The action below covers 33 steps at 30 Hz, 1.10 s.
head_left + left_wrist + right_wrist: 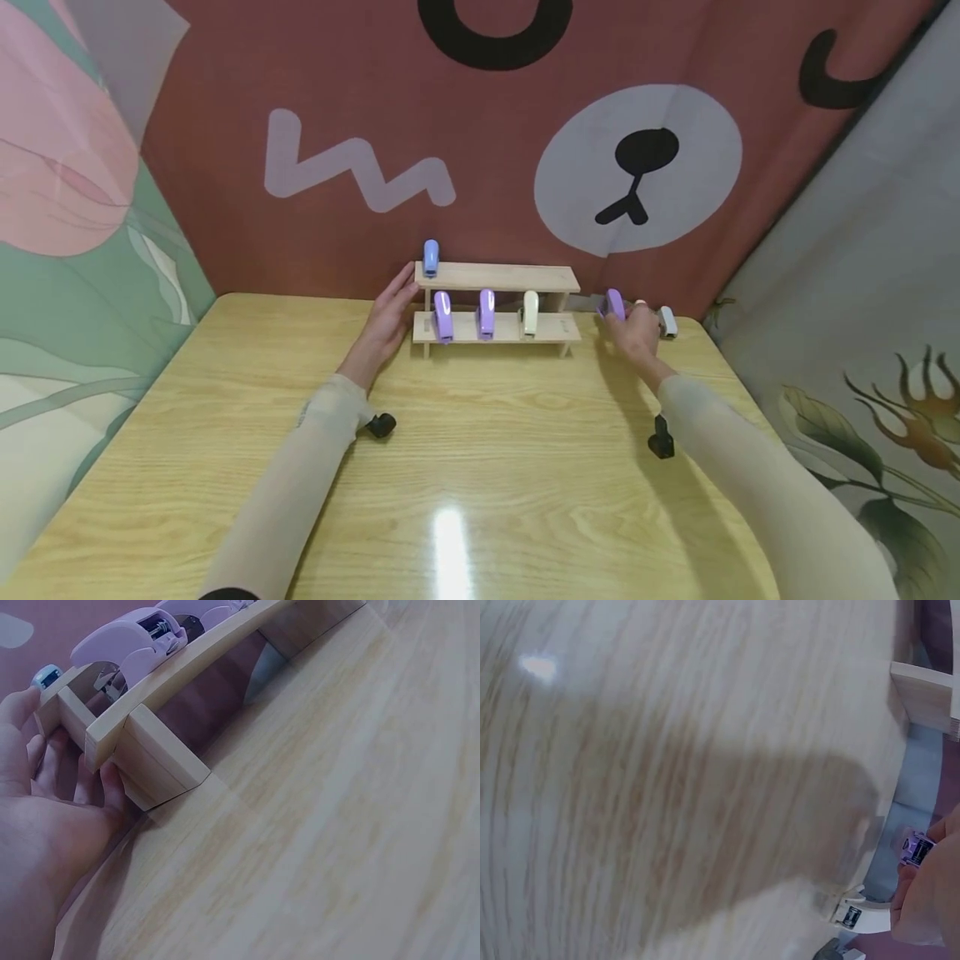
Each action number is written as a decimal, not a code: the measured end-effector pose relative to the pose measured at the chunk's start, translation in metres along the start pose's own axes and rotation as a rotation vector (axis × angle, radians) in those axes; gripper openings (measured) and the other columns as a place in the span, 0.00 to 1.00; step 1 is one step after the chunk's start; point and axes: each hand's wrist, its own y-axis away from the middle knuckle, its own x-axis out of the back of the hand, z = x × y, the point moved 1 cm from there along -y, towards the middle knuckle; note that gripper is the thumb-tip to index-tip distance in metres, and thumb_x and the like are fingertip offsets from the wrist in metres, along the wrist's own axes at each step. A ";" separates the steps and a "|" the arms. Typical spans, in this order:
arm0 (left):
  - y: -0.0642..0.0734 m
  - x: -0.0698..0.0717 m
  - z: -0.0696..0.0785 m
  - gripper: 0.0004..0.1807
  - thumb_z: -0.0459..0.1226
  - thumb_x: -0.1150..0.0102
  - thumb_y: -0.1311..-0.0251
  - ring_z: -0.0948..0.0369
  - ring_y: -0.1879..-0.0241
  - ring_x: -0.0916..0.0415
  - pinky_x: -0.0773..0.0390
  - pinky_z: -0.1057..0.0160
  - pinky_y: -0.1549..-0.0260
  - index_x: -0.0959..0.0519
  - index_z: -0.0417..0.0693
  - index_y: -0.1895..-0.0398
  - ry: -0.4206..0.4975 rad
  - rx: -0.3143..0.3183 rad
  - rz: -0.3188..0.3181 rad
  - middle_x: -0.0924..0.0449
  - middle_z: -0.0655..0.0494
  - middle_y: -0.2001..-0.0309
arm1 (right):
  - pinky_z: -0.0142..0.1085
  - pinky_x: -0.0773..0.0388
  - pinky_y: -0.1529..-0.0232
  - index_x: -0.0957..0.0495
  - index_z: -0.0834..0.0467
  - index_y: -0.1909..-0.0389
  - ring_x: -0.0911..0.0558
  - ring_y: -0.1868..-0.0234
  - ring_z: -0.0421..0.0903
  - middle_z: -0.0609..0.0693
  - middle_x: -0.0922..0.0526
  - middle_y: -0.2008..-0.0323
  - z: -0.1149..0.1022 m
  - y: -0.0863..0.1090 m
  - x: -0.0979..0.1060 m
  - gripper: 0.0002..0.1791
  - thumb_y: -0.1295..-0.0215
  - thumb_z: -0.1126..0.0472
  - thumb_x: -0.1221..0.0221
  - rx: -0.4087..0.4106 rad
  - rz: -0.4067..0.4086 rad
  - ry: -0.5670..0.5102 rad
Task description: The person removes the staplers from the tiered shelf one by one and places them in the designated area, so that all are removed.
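Note:
My right hand (636,332) pinches a purple mini stapler (615,303) to the right of a small two-step wooden rack (504,276). In the right wrist view that purple stapler (916,848) shows between the fingers. My left hand (387,321) rests against the rack's left end; in the left wrist view its fingers (112,784) touch the end by the lower step. A blue stapler (431,257) stands at the left of the upper step. Two purple staplers, one at left (443,317) and one in the middle (487,314), and a cream stapler (530,313) stand on the lower step.
A white-grey stapler (667,322) lies near the table's back right corner, beside my right hand. Close under that hand, a white stapler (861,915) shows in the right wrist view. A brown printed curtain (337,242) hangs behind the wooden table (480,450).

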 end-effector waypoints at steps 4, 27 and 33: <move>0.000 -0.001 0.000 0.31 0.41 0.37 0.29 0.61 0.26 0.46 0.55 0.45 0.27 0.32 0.64 0.24 -0.011 0.012 0.003 0.43 0.64 0.22 | 0.55 0.24 0.59 0.18 0.66 0.70 0.21 0.64 0.60 0.65 0.16 0.65 0.003 0.004 -0.004 0.16 0.35 0.55 0.41 -0.001 -0.008 0.011; 0.004 0.000 -0.002 0.30 0.41 0.41 0.26 0.59 0.27 0.43 0.50 0.46 0.28 0.33 0.63 0.23 -0.029 -0.008 -0.007 0.41 0.62 0.23 | 0.45 0.27 0.70 0.16 0.64 0.69 0.21 0.68 0.56 0.60 0.15 0.70 0.008 0.012 -0.006 0.13 0.34 0.56 0.36 -0.004 -0.053 0.043; 0.001 0.001 -0.002 0.31 0.41 0.40 0.27 0.59 0.27 0.44 0.51 0.45 0.28 0.34 0.63 0.23 -0.032 -0.009 -0.012 0.43 0.62 0.22 | 0.45 0.28 0.73 0.20 0.63 0.72 0.22 0.70 0.56 0.58 0.17 0.73 0.010 0.011 -0.007 0.12 0.35 0.58 0.37 -0.011 -0.060 0.054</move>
